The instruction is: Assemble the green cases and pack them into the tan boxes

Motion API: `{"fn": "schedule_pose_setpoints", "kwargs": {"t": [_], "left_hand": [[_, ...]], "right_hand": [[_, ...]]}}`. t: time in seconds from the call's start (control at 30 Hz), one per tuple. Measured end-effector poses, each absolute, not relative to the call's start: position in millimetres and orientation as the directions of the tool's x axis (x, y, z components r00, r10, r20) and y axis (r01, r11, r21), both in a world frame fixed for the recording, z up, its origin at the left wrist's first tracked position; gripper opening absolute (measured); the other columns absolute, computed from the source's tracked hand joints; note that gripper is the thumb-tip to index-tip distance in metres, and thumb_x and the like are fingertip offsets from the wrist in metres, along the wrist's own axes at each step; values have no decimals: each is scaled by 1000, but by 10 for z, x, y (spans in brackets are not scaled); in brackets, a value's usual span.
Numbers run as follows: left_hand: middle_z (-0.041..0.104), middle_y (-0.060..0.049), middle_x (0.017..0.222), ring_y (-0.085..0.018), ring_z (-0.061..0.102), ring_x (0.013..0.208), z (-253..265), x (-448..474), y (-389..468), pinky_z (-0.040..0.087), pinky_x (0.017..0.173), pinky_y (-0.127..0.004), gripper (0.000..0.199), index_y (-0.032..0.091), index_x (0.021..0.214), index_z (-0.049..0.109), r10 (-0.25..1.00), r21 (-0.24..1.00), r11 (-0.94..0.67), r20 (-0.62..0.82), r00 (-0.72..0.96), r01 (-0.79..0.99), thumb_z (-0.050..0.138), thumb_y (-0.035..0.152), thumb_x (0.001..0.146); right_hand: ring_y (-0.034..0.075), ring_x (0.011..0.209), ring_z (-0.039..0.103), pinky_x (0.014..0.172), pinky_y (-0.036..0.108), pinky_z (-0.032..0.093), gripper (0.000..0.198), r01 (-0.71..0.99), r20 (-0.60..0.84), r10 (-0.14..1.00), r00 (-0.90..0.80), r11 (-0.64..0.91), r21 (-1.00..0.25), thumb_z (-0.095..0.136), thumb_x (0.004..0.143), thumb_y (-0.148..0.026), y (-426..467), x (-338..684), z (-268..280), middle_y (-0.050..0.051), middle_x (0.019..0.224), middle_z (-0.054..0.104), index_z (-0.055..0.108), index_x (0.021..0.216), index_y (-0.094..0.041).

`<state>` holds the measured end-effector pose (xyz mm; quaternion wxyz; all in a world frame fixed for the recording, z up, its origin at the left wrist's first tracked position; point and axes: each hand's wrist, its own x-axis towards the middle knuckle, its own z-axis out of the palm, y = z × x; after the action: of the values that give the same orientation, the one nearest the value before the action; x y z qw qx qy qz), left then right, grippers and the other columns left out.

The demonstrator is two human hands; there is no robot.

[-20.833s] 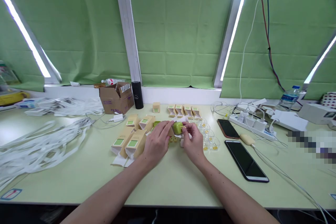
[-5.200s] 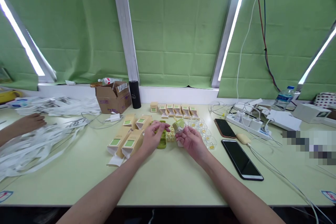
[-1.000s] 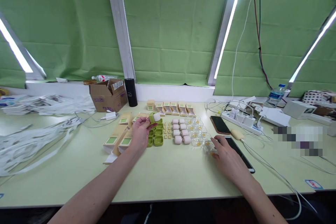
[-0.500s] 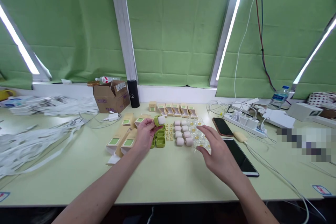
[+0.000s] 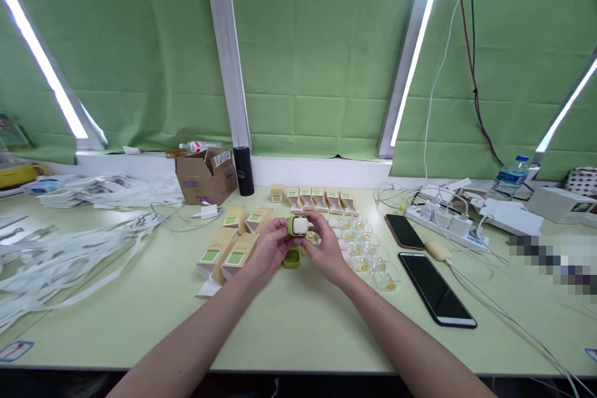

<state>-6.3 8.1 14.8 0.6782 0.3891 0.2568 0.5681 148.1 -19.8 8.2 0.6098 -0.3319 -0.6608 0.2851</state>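
My left hand (image 5: 270,245) and my right hand (image 5: 328,250) meet over the middle of the table. Between them they pinch a small green case (image 5: 291,227) with a white rounded block (image 5: 300,226) seated in it, its white face towards me. Below it on the table sits another green case (image 5: 291,259), partly covered by my hands. Right of my right hand are clear plastic cups (image 5: 368,250), several in rows, each with a yellow spot. Pale pink blocks (image 5: 346,255) beside the cups are mostly hidden by that hand.
Kraft paper boxes (image 5: 240,255) stand left of my hands, with more small boxes (image 5: 319,200) behind. Two dark-screened devices, a phone (image 5: 403,231) and a larger one (image 5: 437,289), lie right. A power strip (image 5: 448,224), cardboard box (image 5: 205,181), black cylinder (image 5: 243,171) and white straps (image 5: 93,249) surround these.
My right hand has left the clear cups and moved left to the green case, closing on it. My left hand has brought the case slightly right and lower. The view has shifted a little.
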Motion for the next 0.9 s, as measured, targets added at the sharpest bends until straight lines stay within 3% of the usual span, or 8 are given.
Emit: {"fn": "schedule_pose_setpoints", "kwargs": {"t": [0.2,0.37,0.6,0.7,0.9], "left_hand": [[74,-6,83,-16,70,70,159,-4,12,58,69,-28,32,16,84,68,951,855,74,95,296,-513,93,29,69],[77,-7,93,-21,74,86,179,-5,10,60,79,-34,43,19,103,68,959,914,-147,226,172,-377,93,35,71],[75,-12,116,-28,69,117,249,-27,-42,55,94,-36,47,23,119,70,873,878,-428,463,154,-216,85,20,74],[74,-12,124,-29,66,123,241,-17,-62,53,99,-37,51,24,125,71,850,867,-467,494,185,-173,81,15,76],[70,-12,134,-28,63,127,192,-13,-79,52,104,-38,60,26,123,75,854,868,-473,494,165,-154,81,4,68]], "right_hand": [[24,117,70,104,44,56,41,-61,559,828,37,560,-826,77,80,-22,-245,1506,25,5,123,75,65,119,-27],[25,107,72,97,44,59,45,-68,515,847,131,526,-848,84,74,-29,-179,1588,-38,7,115,76,66,116,-25],[25,108,70,93,41,61,45,-104,501,858,117,512,-853,87,76,-39,-172,1633,-46,7,113,72,66,114,-26],[25,113,68,97,42,61,46,-163,493,866,86,500,-851,88,74,-38,-182,1628,-43,6,116,70,64,111,-27],[24,101,71,91,41,63,51,-204,465,882,77,470,-859,88,70,-38,-179,1635,-42,6,110,71,61,111,-27]]}}
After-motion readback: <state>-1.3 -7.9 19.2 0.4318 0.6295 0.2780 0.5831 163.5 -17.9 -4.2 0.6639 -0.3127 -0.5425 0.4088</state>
